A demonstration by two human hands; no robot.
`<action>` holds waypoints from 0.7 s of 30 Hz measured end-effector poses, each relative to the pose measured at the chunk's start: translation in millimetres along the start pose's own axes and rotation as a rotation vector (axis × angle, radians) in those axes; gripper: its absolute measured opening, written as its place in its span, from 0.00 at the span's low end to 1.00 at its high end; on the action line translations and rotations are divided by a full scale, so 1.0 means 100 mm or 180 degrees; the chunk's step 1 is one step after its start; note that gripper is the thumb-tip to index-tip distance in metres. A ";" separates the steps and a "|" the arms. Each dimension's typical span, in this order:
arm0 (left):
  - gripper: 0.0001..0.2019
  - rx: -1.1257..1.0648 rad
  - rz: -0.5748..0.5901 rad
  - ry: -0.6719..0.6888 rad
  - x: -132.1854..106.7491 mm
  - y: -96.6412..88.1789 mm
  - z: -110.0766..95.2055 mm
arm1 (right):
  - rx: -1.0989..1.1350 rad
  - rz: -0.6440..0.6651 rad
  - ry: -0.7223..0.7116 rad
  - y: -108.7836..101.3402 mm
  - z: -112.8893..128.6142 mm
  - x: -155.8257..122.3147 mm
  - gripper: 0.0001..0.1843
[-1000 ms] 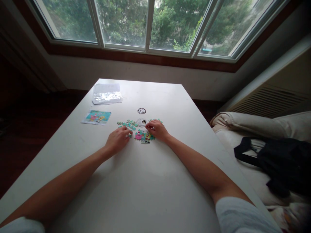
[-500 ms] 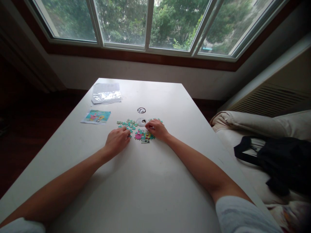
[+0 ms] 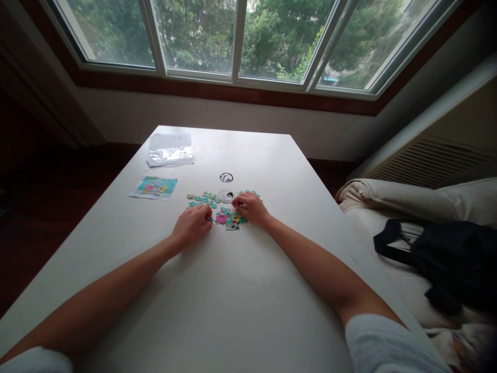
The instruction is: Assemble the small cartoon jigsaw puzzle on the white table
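A partly joined jigsaw puzzle (image 3: 228,217) lies on the white table, showing pink and yellow cartoon figures. Just left of it is my left hand (image 3: 194,224), its fingers curled together with a small teal puzzle piece (image 3: 211,220) at the tips. My right hand (image 3: 251,207) rests at the puzzle's upper right, with thumb and fingers pinched. Whatever may be between those fingers is too small to make out. Loose teal puzzle pieces (image 3: 205,198) spread beyond my left hand, and more loose pieces (image 3: 255,192) show behind my right hand.
A printed reference picture (image 3: 155,187) lies to the left, below a plastic sleeve with papers (image 3: 171,150). Two round inserts, a nearer one (image 3: 225,196) and a farther one (image 3: 226,177), sit in the tabletop (image 3: 233,290). On the right, a black bag (image 3: 454,259) lies on a pale sofa (image 3: 411,199).
My left hand has shifted slightly right, closer to the joined puzzle, with a teal piece at its fingertips. My right hand has hardly moved.
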State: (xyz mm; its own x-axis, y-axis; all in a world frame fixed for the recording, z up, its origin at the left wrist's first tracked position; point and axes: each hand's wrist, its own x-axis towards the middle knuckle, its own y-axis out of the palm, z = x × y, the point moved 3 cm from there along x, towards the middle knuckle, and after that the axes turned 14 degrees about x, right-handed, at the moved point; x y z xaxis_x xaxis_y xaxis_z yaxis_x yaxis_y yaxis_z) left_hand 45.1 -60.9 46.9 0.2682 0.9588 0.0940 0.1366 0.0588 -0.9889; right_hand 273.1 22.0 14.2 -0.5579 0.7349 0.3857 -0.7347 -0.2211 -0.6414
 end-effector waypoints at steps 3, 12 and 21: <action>0.04 -0.0437 -0.0019 0.0003 0.01 0.04 0.00 | 0.0037 0.0007 -0.0069 0.02 0.04 -0.01 0.05; 0.04 -0.1214 -0.0297 -0.0066 0.02 0.15 -0.02 | 0.0456 0.0234 -0.0542 0.15 0.26 -0.02 0.07; 0.07 -0.1573 -0.0266 -0.0168 -0.02 0.19 -0.06 | 0.1312 0.0408 -0.0285 0.21 0.37 -0.04 0.04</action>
State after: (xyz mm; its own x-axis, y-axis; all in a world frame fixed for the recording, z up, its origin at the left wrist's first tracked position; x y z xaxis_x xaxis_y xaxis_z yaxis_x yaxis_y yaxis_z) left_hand 53.3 -63.5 29.0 0.1901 0.9699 0.1519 0.5942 0.0095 -0.8043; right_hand 245.3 -8.8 23.5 -0.6724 0.6304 0.3880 -0.7399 -0.5574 -0.3765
